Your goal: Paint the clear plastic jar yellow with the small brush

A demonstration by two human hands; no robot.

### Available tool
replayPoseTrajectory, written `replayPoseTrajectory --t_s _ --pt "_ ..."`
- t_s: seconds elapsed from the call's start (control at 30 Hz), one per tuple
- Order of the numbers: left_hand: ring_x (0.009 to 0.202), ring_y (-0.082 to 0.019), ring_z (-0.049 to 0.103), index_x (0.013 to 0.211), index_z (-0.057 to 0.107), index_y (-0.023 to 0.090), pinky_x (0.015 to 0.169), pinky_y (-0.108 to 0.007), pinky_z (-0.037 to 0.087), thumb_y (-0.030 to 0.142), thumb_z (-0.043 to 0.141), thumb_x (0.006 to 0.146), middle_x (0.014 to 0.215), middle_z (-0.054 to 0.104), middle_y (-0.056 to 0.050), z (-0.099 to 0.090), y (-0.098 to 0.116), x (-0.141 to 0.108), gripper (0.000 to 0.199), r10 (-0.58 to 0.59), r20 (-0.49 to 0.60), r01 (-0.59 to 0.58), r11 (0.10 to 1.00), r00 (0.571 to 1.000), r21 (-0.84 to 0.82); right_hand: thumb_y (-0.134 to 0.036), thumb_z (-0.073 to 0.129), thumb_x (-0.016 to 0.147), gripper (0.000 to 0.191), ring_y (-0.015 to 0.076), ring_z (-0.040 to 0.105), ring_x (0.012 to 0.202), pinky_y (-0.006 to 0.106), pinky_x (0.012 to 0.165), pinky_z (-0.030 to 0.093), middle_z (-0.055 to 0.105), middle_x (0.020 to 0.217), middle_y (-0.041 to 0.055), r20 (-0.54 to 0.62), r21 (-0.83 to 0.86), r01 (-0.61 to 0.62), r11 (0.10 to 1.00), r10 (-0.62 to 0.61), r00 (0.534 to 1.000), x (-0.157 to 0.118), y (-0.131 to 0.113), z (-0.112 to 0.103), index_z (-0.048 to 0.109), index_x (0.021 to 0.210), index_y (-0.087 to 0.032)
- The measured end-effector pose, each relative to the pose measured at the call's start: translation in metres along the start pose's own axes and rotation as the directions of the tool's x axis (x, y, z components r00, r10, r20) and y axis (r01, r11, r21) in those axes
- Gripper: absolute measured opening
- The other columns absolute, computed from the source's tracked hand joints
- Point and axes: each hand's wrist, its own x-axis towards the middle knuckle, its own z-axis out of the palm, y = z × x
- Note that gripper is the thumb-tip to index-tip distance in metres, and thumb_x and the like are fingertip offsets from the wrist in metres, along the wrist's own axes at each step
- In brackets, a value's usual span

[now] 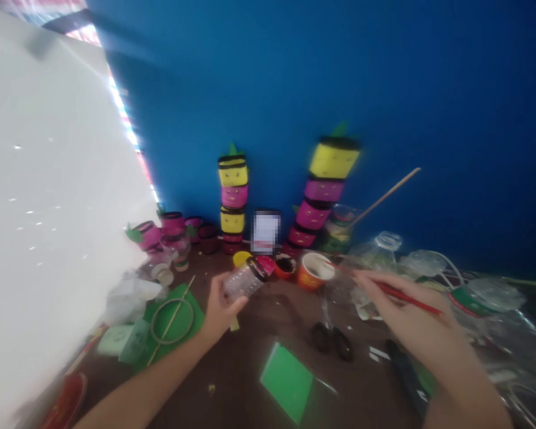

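Observation:
A small clear plastic jar (242,281) with a black rim lies tilted in my left hand (220,307), its mouth toward the upper right. My right hand (406,304) is closed round a red paintbrush (411,298) that points left. The brush's far end reaches the opening of a red and white paper cup (310,279). Near that cup stand a smaller red cup (285,268) with dark contents and a yellow lid or dish (242,259).
Stacked yellow and pink face-decorated cups (233,196) stand by the blue wall, with a second, leaning stack (317,205). Black-handled scissors (333,342) and green paper (288,381) lie in front. Clear jars (489,295) crowd the right; green sheets (196,313) lie left.

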Motion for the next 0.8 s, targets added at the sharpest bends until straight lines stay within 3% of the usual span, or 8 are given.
replayPoseTrajectory --t_s 0.2,0.4,0.63,0.8 --pt "0.099 -0.022 0.058 0.108 0.041 0.020 0.086 -0.037 0.047 0.030 0.073 0.060 0.110 0.054 -0.008 -0.001 0.000 0.000 0.059 -0.019 -0.004 0.019 1.000 1.000 0.011 -0.044 0.054 0.070 0.028 0.0220 0.065 0.079 0.032 0.067 0.049 0.068 0.087 0.0046 0.038 0.064 -0.100 0.993 0.098 0.995 0.003 0.007 0.002 0.059 0.087 -0.023" --pt "0.099 -0.021 0.058 0.109 0.039 0.020 0.084 -0.036 0.047 0.029 0.072 0.062 0.109 0.053 -0.008 0.000 0.001 -0.001 0.058 -0.015 0.016 0.015 1.000 1.000 -0.002 -0.040 0.053 0.067 0.025 0.0230 0.064 0.072 0.034 0.065 0.047 0.069 0.081 0.0035 0.064 -0.065 -0.172 0.983 0.176 0.982 0.002 0.014 -0.001 0.065 0.082 -0.024" --pt "0.100 -0.021 0.058 0.109 0.040 0.020 0.086 -0.037 0.047 0.029 0.072 0.062 0.110 0.054 -0.008 -0.001 -0.001 0.000 0.057 -0.006 0.011 0.006 1.000 1.000 0.005 -0.041 0.049 0.067 0.029 0.0236 0.065 0.070 0.033 0.062 0.048 0.070 0.077 0.0026 0.105 -0.072 -0.055 0.996 0.062 0.993 0.002 0.018 0.001 0.068 0.082 -0.025" --pt "0.101 -0.022 0.057 0.109 0.040 0.020 0.086 -0.037 0.047 0.028 0.072 0.062 0.112 0.053 -0.008 -0.001 -0.001 0.000 0.058 -0.010 0.013 0.010 1.000 1.000 0.000 -0.041 0.048 0.066 0.029 0.0265 0.066 0.080 0.040 0.075 0.050 0.071 0.084 0.0038 0.116 -0.033 0.014 0.999 -0.010 0.993 -0.001 0.008 -0.008 0.069 0.075 -0.024"
